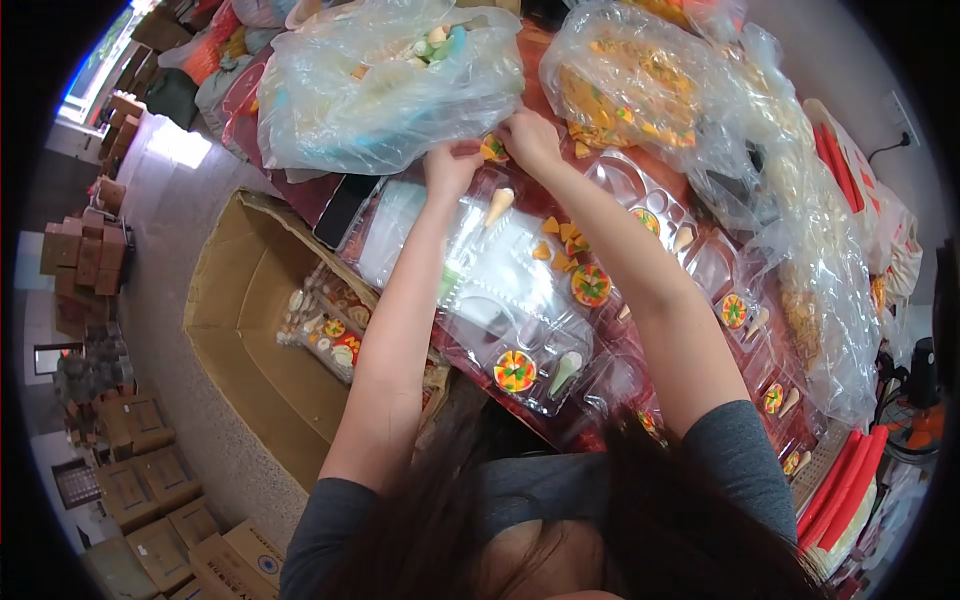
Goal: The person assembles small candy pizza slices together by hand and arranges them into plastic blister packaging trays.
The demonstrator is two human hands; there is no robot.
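Note:
My left hand (453, 168) and my right hand (530, 140) meet at the far side of the table, fingers closed, with a small toy pizza piece (493, 149) between their fingertips. Just below it, a toy ice cream cone (499, 206) lies in a clear plastic tray (482, 188). Loose orange toy wedges (563, 240) and a round toy pizza (591, 286) lie near my right forearm. Closer to me, another toy pizza (515, 371) and a green-topped cone (566, 371) sit in a tray's compartments.
A large plastic bag of toy parts (390, 95) stands beyond my left hand; a bag of orange pieces (630, 85) is at right. More filled trays (735, 312) line the right side. An open cardboard box (240, 300) holding packed toys stands left. A dark phone (346, 210) lies nearby.

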